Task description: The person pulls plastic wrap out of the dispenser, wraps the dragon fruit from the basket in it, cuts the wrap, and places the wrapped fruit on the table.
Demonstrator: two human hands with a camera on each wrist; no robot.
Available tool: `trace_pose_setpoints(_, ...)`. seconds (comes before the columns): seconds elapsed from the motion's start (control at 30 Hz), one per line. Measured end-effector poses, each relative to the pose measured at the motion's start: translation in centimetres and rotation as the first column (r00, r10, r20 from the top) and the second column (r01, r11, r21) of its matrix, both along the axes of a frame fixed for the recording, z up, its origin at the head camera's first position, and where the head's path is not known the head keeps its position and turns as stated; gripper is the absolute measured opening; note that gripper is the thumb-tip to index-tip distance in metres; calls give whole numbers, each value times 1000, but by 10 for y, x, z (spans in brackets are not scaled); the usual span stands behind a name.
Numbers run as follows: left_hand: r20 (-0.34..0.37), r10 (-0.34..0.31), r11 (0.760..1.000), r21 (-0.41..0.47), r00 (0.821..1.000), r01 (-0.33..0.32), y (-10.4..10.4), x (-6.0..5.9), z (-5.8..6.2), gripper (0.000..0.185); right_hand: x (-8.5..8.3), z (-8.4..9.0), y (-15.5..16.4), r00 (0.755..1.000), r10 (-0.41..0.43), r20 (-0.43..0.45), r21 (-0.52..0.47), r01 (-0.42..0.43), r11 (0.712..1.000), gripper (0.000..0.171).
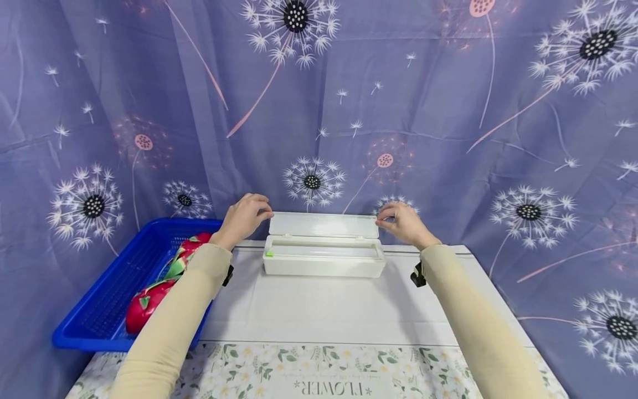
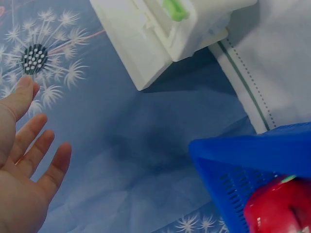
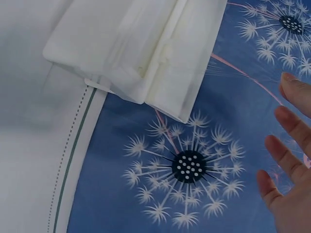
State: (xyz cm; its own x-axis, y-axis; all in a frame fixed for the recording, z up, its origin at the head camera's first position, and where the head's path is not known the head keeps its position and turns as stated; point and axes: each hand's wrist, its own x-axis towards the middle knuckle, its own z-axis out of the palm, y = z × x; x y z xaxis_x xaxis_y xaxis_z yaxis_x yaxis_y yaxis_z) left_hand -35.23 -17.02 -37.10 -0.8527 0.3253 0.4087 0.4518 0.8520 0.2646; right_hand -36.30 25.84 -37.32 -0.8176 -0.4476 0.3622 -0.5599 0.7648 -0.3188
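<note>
A long white plastic box [image 1: 324, 265] stands at the back of the table, its hinged lid [image 1: 324, 225] raised towards the curtain and a small green tab [image 1: 269, 254] at its left end. My left hand [image 1: 246, 215] hovers by the lid's left corner and my right hand [image 1: 400, 221] by its right corner. In the left wrist view the left hand [image 2: 24, 165] has relaxed, spread fingers, apart from the box [image 2: 160, 34]. The right wrist view shows the right hand [image 3: 289, 160] likewise loose and clear of the box [image 3: 136, 43].
A blue slatted basket [image 1: 80, 338] sits at the table's left edge with red dragon fruits [image 1: 147, 302] inside; the basket's corner [image 2: 243, 155] lies close under my left wrist. A white cloth [image 1: 324, 310] covers the table, and a dandelion-print curtain [image 1: 448, 138] hangs right behind the box.
</note>
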Motion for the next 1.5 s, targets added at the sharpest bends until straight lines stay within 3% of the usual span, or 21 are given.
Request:
trace_pose_setpoints(0.57, -21, -28, 1000, 6, 999, 28, -1, 7, 31, 18, 5, 36, 4, 997, 44, -59, 47, -42, 998, 5)
trace_pose_setpoints(0.8, -23, -31, 999, 22, 999, 32, -2, 6, 45, 18, 4, 51, 4, 997, 67, -50, 5, -67, 998, 6)
trace_pose_setpoints(1.5, -30, -44, 995, 92, 999, 47, 0, 8, 84, 19, 4, 88, 6, 982, 109, -157, 14, -108, 994, 4)
